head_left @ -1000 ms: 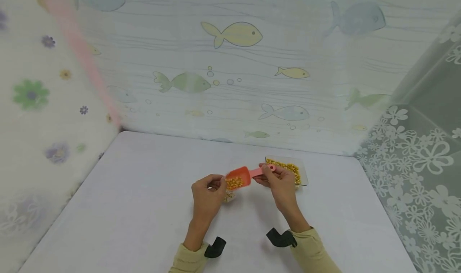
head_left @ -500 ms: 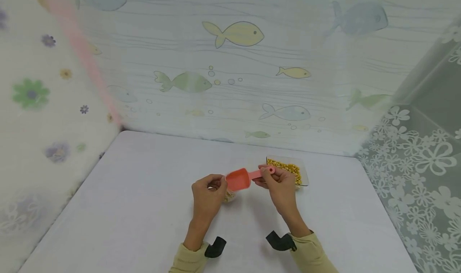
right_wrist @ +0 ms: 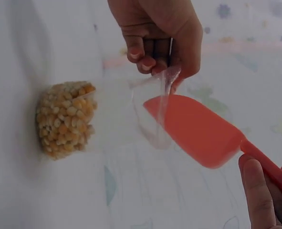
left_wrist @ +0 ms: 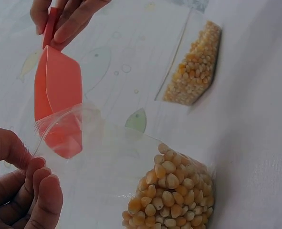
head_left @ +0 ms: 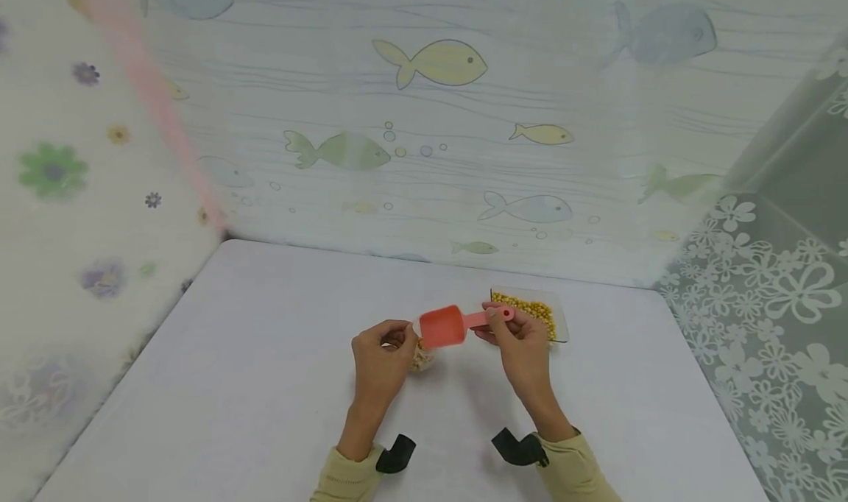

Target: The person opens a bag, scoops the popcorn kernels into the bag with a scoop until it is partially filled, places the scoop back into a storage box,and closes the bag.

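Note:
My left hand [head_left: 379,362] pinches the rim of a clear plastic bag [right_wrist: 114,114] at its mouth. Corn kernels [left_wrist: 172,195] fill the bottom of this bag, which stands upright on the table. My right hand [head_left: 523,351] grips the handle of a coral-red scoop [head_left: 444,327]. The scoop's front end is within the bag's mouth in both wrist views, and no kernels show in its bowl in the head view. Much of the bag is hidden behind my left hand in the head view.
A clear, straight-sided container [head_left: 559,318] of corn kernels stands at the back right, partly behind my right hand. The white table [head_left: 265,355] meets a fish-patterned curtain [head_left: 430,193] at the back, with patterned curtains at both sides.
Kernels lay in the scoop a second ago; its bowl was bare half a second ago and still is. The scoop and right hand have since shifted slightly right. My left hand stays in place.

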Motion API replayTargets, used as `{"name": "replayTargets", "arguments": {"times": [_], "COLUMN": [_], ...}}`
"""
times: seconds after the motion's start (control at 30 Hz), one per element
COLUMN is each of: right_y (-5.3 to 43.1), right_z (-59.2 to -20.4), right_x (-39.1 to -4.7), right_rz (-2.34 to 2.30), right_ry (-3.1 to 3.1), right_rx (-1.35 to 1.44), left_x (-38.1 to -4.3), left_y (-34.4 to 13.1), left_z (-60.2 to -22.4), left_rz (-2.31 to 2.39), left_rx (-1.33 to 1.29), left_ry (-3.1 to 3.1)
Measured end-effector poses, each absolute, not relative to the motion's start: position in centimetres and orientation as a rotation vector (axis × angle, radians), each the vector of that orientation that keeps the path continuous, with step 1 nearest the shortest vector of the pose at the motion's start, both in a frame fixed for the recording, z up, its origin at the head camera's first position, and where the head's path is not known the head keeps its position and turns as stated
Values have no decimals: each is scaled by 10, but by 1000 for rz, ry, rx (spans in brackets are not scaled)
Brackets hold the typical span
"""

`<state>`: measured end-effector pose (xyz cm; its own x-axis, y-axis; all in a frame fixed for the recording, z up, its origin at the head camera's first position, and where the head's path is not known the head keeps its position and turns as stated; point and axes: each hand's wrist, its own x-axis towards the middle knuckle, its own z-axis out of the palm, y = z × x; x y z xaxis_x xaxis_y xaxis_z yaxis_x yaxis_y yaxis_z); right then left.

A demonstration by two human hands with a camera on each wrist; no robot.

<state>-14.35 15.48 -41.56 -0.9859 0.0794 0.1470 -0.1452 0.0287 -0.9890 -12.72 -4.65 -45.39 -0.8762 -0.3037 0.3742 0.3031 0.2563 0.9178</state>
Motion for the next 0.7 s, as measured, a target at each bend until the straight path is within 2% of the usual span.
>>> {"name": "replayTargets", "arguments": {"times": [0.37,0.7], "right_y": [189,228], "right_z": [-414,-432], "right_x": [-146,-156], "right_rz": [2142,2029], "right_ry": [-1926,-1870], "right_rx": [-20,-157], "left_x": [-124,-121], "left_y": [-45,-43], "left_z": [-450,-447], "left_rz": [-1647,-1659], "left_rx": [7,30], "left_ry": [-2073,-2067]}}
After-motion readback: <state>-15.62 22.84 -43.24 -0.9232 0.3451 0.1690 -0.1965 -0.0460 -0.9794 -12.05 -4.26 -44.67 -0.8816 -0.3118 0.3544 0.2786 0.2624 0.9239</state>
